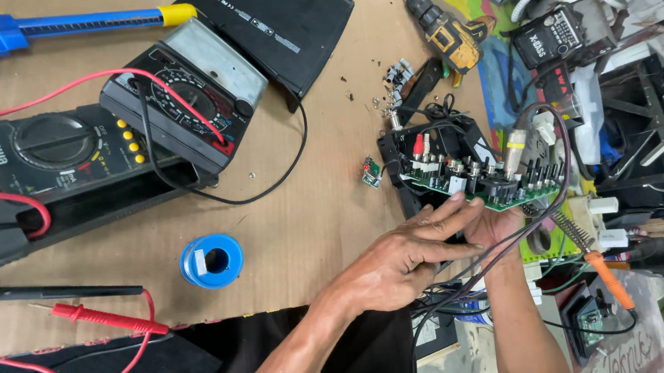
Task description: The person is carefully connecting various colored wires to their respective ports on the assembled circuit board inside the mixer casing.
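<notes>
Both hands meet at the green circuit board [479, 177], right of centre. Left hand [402, 256] fingers curl against its near edge. Right hand [495, 224] grips it from below.

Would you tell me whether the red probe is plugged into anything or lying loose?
Lying loose: the red probe rests on the cardboard, its tip touching nothing.
</notes>
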